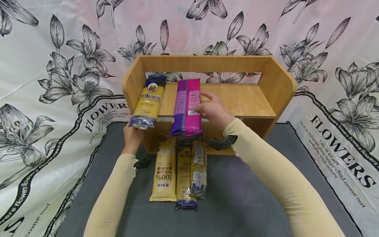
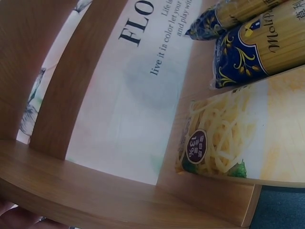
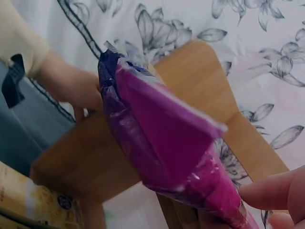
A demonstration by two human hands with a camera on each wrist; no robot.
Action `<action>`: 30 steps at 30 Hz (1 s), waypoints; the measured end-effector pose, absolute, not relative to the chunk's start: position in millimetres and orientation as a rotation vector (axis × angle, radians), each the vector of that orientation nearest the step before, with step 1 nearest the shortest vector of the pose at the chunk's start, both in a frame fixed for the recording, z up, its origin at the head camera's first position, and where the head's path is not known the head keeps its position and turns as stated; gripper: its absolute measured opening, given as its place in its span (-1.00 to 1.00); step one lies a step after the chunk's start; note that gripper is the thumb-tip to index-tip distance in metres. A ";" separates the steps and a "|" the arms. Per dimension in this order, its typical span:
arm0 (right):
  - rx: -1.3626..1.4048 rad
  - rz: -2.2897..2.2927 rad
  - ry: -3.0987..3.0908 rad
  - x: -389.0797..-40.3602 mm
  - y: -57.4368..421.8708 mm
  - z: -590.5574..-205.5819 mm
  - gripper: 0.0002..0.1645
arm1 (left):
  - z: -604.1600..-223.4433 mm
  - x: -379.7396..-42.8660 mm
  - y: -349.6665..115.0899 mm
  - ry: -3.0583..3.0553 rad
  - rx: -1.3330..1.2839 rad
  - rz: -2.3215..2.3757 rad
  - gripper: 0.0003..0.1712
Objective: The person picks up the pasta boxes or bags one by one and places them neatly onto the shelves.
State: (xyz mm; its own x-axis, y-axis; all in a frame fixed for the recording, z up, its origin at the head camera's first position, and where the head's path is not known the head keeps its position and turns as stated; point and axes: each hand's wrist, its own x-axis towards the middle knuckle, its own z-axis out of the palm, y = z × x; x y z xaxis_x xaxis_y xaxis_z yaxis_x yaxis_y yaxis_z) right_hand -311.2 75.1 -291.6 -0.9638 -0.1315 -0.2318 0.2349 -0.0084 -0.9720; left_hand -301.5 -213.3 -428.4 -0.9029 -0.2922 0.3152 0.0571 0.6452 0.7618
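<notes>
My left hand holds a yellow and blue pasta packet by its lower left end, with most fingers hidden behind the packet. That packet leans at the left end of the wooden shelf. In the head view my right hand pinches the right edge of a pink and purple packet, which slants over the shelf's front edge beside the yellow one. The right wrist view has the pink packet end-on, with fingers at its edge.
Below the shelf, a pale yellow noodle packet, a long spaghetti packet and a smaller clear pasta packet lie side by side, reaching onto the grey tabletop. Behind hangs a flower-printed cloth. The shelf has upright side panels.
</notes>
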 end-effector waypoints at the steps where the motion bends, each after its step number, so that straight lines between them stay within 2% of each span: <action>1: 0.111 -2.085 2.004 -311.6 75.9 -291.4 -0.05 | -427.9 -301.4 -213.0 -2.457 0.184 -1.153 -0.52; 7: 0.074 -2.177 1.980 -311.8 74.3 -292.2 0.10 | -428.6 -301.0 -213.8 -2.462 0.216 -1.183 -0.48; 17: 0.058 -2.237 2.015 -314.9 67.1 -295.6 0.08 | -428.9 -301.0 -213.4 -2.446 0.202 -1.205 -0.48; 23: -0.048 -2.142 2.210 -309.4 75.6 -299.0 -0.01 | -429.8 -303.4 -211.9 -2.459 0.215 -1.205 -0.46; 30: -0.464 -1.713 2.593 -292.8 93.7 -302.5 -0.21 | -428.5 -303.1 -212.9 -2.466 0.206 -1.151 -0.45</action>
State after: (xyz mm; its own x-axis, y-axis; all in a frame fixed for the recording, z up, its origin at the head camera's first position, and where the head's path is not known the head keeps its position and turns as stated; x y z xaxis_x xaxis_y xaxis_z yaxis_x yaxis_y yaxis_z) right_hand -292.8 93.7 -302.5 -0.9563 -0.2433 0.1620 -0.2445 0.3621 -0.8995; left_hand -303.1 -212.9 -428.5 -0.9054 -0.2995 0.3010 0.0384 0.6483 0.7604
